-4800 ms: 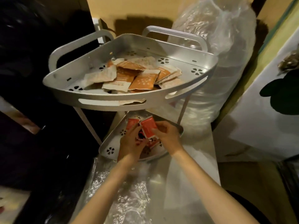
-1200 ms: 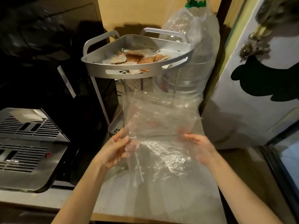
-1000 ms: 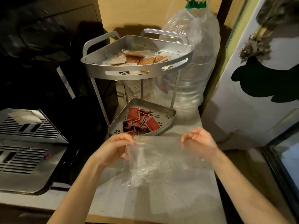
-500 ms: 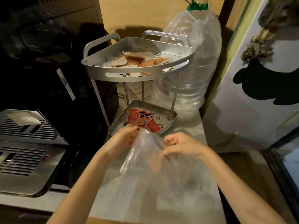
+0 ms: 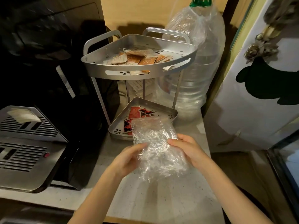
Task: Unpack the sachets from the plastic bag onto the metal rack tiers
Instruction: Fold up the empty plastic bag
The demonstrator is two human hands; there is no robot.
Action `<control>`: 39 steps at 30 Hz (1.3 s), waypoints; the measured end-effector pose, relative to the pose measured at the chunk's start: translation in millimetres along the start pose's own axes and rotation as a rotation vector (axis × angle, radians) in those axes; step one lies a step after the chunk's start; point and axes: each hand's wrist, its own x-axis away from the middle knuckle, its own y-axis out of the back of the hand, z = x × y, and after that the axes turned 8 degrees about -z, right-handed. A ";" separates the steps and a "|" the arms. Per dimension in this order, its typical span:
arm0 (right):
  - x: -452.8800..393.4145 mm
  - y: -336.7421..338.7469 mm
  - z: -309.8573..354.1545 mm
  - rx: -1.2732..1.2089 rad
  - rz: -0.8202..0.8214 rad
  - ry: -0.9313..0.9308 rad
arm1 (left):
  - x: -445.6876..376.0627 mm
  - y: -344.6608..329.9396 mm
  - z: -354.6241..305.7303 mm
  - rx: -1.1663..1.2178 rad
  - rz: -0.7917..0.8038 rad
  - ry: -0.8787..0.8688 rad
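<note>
Now, both hands' fingers grasping crumpled plastic bag (image 5: 157,147) (left (image 5: 127,159), right (image 5: 187,149)), before rack (image 5: 139,73).

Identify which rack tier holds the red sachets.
The lower tier, just beyond the crumpled plastic bag; its red sachets contrast with the orange and pale sachets piled on the upper tier.

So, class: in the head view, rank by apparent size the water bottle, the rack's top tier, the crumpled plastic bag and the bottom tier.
1. water bottle
2. top tier
3. plastic bag and bottom tier: unsure, since the bag is nearer and overlaps it.
</note>
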 end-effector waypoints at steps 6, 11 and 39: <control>3.3 6.6 -3.4 0.045 0.106 -0.110 | -0.1 6.6 0.6 -0.065 -0.080 -0.037; 2.0 11.9 -5.4 -0.007 0.168 -0.119 | 6.1 13.8 -5.2 -0.190 -0.087 -0.120; 11.5 -66.5 -31.2 0.227 0.418 -0.320 | 103.5 49.6 51.9 -1.056 -0.510 -0.905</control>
